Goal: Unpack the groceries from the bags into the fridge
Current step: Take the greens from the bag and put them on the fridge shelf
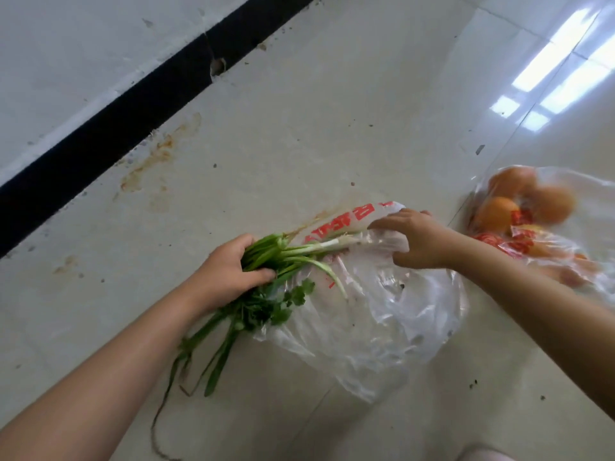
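Observation:
A clear plastic bag (392,321) with red print lies on the tiled floor in the middle of the view. My left hand (229,271) grips a bunch of green onions and coriander (283,257) at the bag's left side, their white ends still under the plastic and the leaves trailing toward me. My right hand (416,241) presses down on the top of the same bag, fingers curled into the plastic. A second clear bag of oranges (532,214) sits on the floor to the right, blurred. No fridge is in view.
The pale tiled floor (299,128) is stained with brown marks to the left. A black skirting strip (109,128) runs diagonally along the white wall at upper left. Window light reflects on the tiles at upper right.

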Demonstrator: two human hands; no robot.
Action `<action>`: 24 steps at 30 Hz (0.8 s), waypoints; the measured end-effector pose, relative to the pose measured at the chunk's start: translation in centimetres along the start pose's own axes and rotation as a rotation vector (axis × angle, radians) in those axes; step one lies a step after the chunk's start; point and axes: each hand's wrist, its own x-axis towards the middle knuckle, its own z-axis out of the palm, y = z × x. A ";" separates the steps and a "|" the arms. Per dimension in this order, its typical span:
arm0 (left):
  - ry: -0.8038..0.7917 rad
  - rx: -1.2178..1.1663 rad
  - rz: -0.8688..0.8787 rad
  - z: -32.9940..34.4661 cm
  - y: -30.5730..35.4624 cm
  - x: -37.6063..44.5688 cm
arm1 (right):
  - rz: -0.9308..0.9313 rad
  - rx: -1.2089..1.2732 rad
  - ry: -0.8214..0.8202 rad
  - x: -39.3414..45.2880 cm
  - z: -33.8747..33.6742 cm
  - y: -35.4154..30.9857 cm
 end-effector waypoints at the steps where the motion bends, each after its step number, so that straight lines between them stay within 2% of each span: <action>1: -0.005 -0.013 -0.018 -0.5 0.3 -0.3 | -0.005 -0.001 -0.029 0.0 -0.2 0.1; 4: 0.011 0.032 -0.065 -2.2 2.0 -2.1 | 0.057 0.118 -0.041 -0.8 -0.9 0.0; 8: -0.021 0.177 -0.148 -5.4 5.3 -5.7 | 0.326 0.729 0.064 -3.8 -4.1 -1.7; 9: 0.005 0.183 -0.161 -6.4 6.3 -6.9 | 0.373 0.768 0.067 -4.8 -4.9 -2.1; 12: 0.109 0.015 -0.238 -9.5 10.1 -10.9 | 0.419 0.499 -0.135 -8.5 -7.7 -4.2; 14: 0.110 -0.185 -0.260 -11.4 13.6 -13.8 | 0.366 0.409 -0.172 -11.5 -10.0 -6.7; 19: 0.031 -0.465 -0.170 -15.0 24.7 -19.8 | 0.350 1.030 0.054 -19.7 -20.5 -13.4; 21: -0.009 -0.523 -0.129 -16.4 29.6 -21.9 | 0.338 1.216 0.175 -23.1 -26.1 -15.2; 24: -0.125 -0.522 -0.063 -17.7 37.1 -25.1 | 0.334 1.394 0.234 -27.8 -33.5 -16.3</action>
